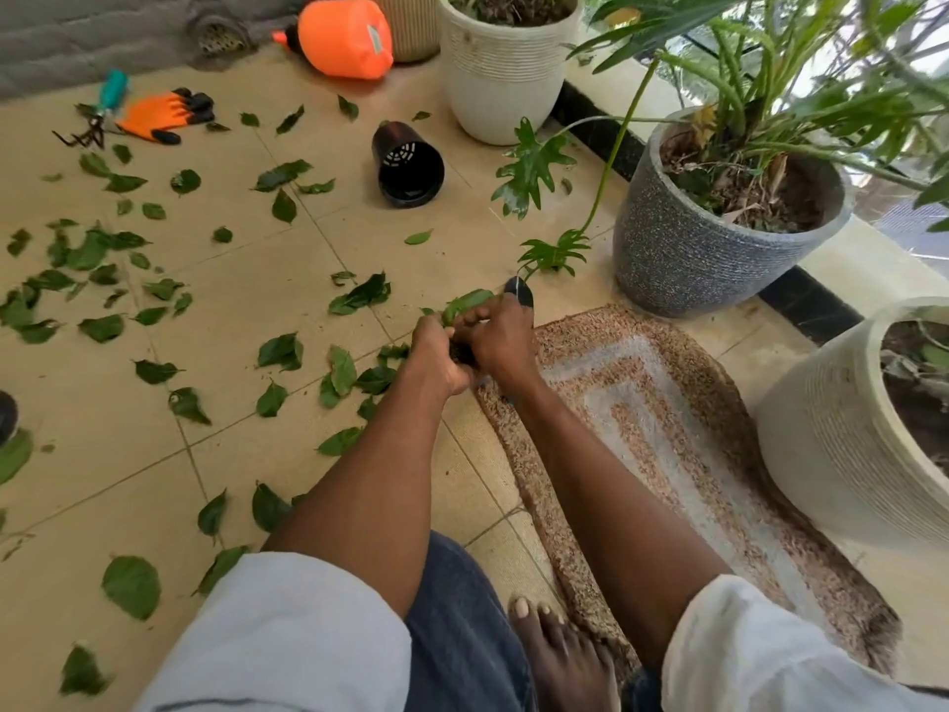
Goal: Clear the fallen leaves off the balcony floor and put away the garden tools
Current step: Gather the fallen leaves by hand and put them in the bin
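Balcony floor (231, 470): leaves (102, 280) scattered mostly left, tools (rake (102, 113), gloves (167, 115)) far left. Both my hands, left hand (436, 359) and right hand (495, 339), have fingers curled round one leaf bunch (464, 303) at the mat (667, 429) edge. Best to compact it tight, then sweep leftward.

Smooth, slightly glossy beige floor tiles (267, 280); coarse woven mat (667, 434); rough speckled grey pot (683, 259); ribbed matt cream pot (498, 79); shiny black plastic pot (411, 172).

Green leaves (280, 351) on beige tiles (246, 280); orange/black gloves (167, 115); orange sprayer (344, 37); black pot (408, 164); speckled grey planter (683, 254); brown/grey mat (667, 434) w/ nested rectangles.
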